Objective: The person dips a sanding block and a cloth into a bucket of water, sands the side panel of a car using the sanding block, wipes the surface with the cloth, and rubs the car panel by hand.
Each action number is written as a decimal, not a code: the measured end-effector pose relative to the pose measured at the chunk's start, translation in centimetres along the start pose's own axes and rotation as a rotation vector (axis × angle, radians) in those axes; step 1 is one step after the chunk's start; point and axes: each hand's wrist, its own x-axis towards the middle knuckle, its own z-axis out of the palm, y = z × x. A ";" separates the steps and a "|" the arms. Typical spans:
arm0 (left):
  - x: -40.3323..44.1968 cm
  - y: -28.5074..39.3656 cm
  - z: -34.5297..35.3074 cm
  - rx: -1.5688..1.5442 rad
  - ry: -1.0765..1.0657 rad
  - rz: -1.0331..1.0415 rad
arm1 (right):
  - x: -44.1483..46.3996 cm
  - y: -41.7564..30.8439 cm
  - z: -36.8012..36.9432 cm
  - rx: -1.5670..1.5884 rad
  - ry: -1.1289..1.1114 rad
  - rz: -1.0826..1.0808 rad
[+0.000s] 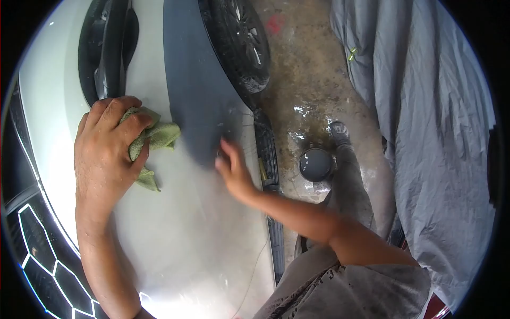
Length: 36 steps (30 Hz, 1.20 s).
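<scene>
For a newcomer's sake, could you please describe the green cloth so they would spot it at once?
Find the pale car panel at left, then the black handle near its top. Below and right of that handle, in the left grip, is a bunched cloth. Its crumpled green folds stand out from the smooth dark grey patch beside it.

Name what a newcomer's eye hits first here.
The dark gray patch on the pale car body, upper middle, its lower end near the right hand. Then the green cloth bunched in the left hand, and bright hexagon outlines at lower left.
</scene>
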 end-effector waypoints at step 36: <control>0.4 0.1 -0.2 -0.012 0.058 0.039 | 1.3 -2.0 0.1 -0.074 -0.002 -0.121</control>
